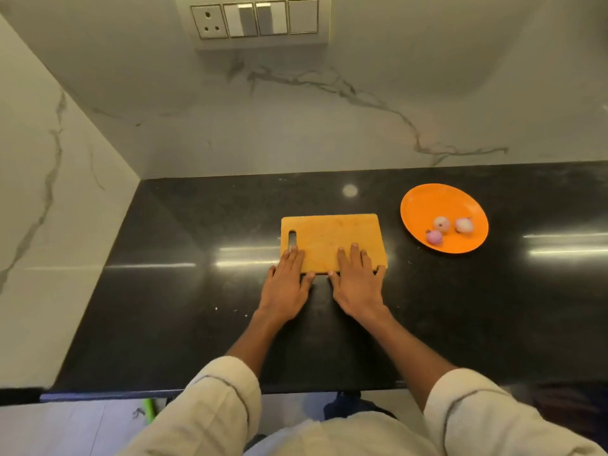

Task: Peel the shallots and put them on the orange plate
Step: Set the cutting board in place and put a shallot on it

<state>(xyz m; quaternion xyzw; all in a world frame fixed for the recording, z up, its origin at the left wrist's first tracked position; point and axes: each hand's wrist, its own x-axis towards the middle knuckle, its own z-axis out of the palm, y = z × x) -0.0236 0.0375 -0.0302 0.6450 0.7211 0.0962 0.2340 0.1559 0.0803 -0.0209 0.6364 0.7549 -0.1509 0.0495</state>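
Note:
An orange plate (427,202) sits on the black counter at the right. Three peeled shallots lie on it: a pale one (441,223), another pale one (464,225) and a purple one (434,237). A wooden cutting board (332,235) lies in the middle of the counter with nothing on it. My left hand (287,284) lies flat, fingers straight, over the board's near left corner. My right hand (357,281) lies flat the same way over the board's near right part. Neither hand holds anything.
The black counter (197,307) ends at a marble back wall and a marble side wall on the left. A switch panel (255,19) is mounted on the back wall. Small scraps of peel (235,311) dot the counter left of my hands.

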